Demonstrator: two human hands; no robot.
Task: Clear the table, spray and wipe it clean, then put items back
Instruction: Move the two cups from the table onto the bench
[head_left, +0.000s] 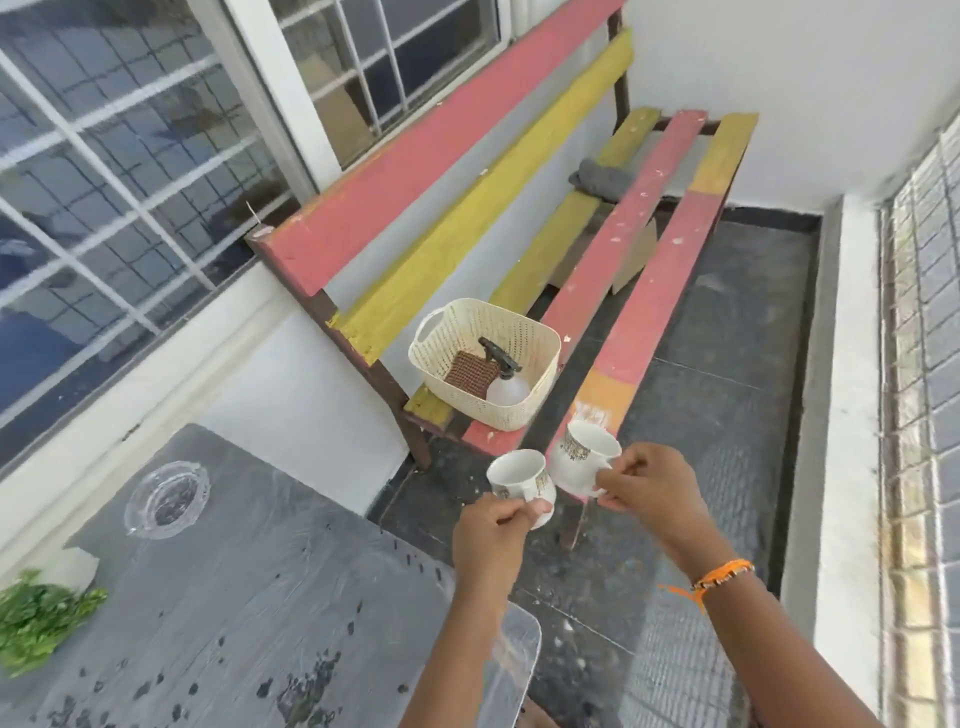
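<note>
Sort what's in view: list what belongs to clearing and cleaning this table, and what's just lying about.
Job: two white patterned cups, clear glass ashtray, green leafy bunch, dirty grey table, clear spray bottle, brown scrub pad.
Lying about: grey cloth, red-and-yellow bench, cardboard scrap.

two white patterned cups (519, 475) (584, 457) held upright, side by side, near bench end.

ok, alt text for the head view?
Left hand and right hand each hold a white cup near a painted bench bearing a basket; a dirty table sits below.
</note>
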